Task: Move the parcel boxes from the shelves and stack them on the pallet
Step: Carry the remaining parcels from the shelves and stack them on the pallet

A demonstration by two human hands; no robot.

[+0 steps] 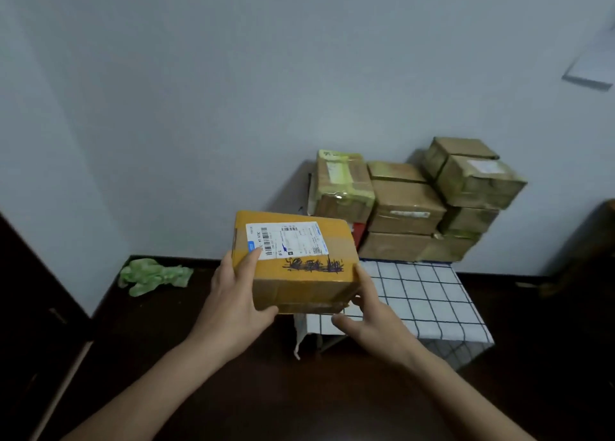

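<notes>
A yellow-brown parcel box (299,284) with a white shipping label and black scribble hangs in the air at the centre. My left hand (233,304) grips its left side, thumb on the label. My right hand (369,314) holds its right lower edge, fingers under the box. Behind it lies the pallet under a white checked cloth (426,294). Several taped cardboard boxes (406,207) are stacked at the pallet's back against the wall.
A crumpled green plastic bag (153,274) lies on the dark floor at the left by the wall. Dark furniture (30,307) stands at the far left and another dark piece (595,247) at the far right. A white wall fills the background.
</notes>
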